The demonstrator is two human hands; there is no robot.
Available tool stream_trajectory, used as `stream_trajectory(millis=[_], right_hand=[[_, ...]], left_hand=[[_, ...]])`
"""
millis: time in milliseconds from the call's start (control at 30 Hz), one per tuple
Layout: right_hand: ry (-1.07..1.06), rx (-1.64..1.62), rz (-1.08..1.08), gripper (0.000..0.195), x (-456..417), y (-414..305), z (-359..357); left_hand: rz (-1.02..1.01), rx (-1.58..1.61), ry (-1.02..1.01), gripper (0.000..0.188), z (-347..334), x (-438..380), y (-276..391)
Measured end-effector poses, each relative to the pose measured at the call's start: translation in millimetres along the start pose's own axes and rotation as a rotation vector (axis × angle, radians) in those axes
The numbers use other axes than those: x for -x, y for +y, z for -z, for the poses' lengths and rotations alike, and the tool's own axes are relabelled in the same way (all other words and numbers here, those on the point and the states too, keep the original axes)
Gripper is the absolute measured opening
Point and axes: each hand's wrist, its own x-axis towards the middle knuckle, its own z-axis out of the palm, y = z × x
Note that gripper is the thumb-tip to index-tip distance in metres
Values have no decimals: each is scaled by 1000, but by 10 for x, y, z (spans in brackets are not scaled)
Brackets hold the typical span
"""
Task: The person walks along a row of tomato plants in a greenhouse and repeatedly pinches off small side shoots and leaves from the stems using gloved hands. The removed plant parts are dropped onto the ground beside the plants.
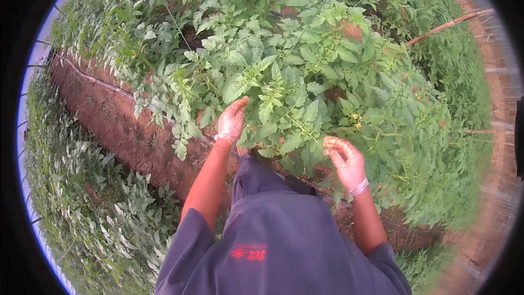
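In front of me stands a leafy tomato plant [286, 90]. My left hand [232, 122], in a clear thin plastic glove, is at the plant's near left side. Its fingers point up beside a young shoot [268, 96], and the leaves come close to the fingertips. Lower and to the right, my right hand [347, 162] wears the same kind of glove. Its thumb and fingers are curled towards each other at the end of a leaf stalk [301, 125]. Whether either hand grips any part of the plant is not clear. Small yellow flowers [357, 122] show just above the right hand.
A pale irrigation hose [98, 81] runs along the reddish soil path [135, 147] on the left. Another row of plants [110, 213] borders that path. Green strings [168, 8] rise through the foliage. A wooden pole [448, 28] slants out at the upper right.
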Motion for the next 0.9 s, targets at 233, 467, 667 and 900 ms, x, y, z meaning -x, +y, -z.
stream_trajectory(millis=[233,467,667,900], right_hand=[[-14,24,61,50,-1348,-833,-960],[-94,96,-186,32,-1696,-901,-1213],[5,36,-26,33,-1653,-648,-1074],[-26,35,-169,31,-1367,-436,-845]], left_hand=[[180,-424,-439,52,-417,-1043,-585],[269,162,-598,60,-534,-1042,-185],[194,102,-464,55,-965,-1086,-821],[454,286,-352,69,-603,-1017,-942]])
